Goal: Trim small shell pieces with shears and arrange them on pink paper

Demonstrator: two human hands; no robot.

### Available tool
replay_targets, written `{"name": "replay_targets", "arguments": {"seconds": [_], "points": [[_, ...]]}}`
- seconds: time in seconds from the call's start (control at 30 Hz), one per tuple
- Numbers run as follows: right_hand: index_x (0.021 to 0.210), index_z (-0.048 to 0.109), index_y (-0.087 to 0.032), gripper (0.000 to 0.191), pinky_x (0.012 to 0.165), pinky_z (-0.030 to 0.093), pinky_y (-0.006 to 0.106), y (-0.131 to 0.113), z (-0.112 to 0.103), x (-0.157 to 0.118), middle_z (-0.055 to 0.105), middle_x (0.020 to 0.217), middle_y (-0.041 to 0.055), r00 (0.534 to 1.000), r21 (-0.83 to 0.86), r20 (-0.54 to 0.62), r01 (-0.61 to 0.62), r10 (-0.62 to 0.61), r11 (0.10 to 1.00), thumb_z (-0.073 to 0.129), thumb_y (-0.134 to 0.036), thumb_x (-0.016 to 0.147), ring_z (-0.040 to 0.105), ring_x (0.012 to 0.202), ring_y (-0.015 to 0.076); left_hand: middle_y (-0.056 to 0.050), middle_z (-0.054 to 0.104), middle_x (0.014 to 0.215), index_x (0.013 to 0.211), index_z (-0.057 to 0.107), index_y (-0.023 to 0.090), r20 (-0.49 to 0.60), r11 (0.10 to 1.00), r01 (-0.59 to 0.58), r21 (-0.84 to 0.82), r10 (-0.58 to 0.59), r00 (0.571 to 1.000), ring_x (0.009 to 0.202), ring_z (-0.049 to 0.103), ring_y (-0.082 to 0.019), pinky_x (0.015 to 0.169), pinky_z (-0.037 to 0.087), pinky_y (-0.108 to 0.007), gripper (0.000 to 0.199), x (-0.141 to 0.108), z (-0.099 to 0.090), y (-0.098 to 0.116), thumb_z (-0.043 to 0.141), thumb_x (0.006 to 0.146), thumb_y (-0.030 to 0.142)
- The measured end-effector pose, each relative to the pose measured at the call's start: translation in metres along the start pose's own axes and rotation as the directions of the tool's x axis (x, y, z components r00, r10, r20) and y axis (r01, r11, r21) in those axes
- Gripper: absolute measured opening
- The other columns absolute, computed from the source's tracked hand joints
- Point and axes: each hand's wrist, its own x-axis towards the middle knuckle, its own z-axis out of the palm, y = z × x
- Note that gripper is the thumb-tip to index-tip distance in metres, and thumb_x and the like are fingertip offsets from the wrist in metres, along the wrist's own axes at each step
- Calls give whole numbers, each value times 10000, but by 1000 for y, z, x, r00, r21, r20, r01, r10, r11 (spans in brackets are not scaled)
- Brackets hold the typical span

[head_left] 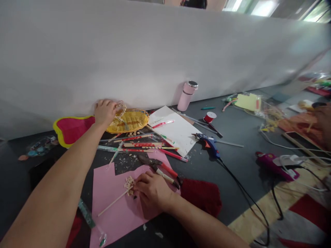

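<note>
My left hand (pixel 104 112) is raised over the left end of a yellow woven basket (pixel 129 121), its fingers closed on a pale beaded strand (pixel 121 111). On pink paper (pixel 113 220), my right hand (pixel 153 189) rests with fingers bent together beside a little heap of short cut wooden pieces (pixel 129 182). One end of a thin wooden stick (pixel 113 202) reaches its fingertips; what they pinch is hidden. Just beyond the right hand lie cutting pliers (pixel 160 167) with red-and-white handles.
Several wrapped chopsticks (pixel 142 144) lie behind the paper, near white paper (pixel 176 129). A blue glue gun (pixel 210 143) trails a black cord. Farther off are a pink bottle (pixel 187 96), red ribbon spool (pixel 209 117) and purple power strip (pixel 278 167). Another person's hand (pixel 323 117) is at right.
</note>
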Motion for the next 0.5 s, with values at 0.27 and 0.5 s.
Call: {"name": "replay_targets", "arguments": {"seconds": [0.27,0.5], "points": [[960,654,-190,202,748,440,299,1,2,-2,639,948,45,1000,-34,-10,10,-10,999,546,-152,794,542,858,177,-113,596,1144,1061,610,180,-76,995,75,-69,-80,994,1124,442,-283,956,303,-435,273,-8,-35,-9,489,823,235],[1025,650,-221,224,828,428,308,-5,-1,-6,623,996,44,1000,-89,22,-8,10,996,509,-181,855,536,940,176,-76,638,1065,1009,596,216,-185,994,63,-86,-78,980,1050,535,-231,1000,316,-378,222,-51,-96,-8,462,832,224]]}}
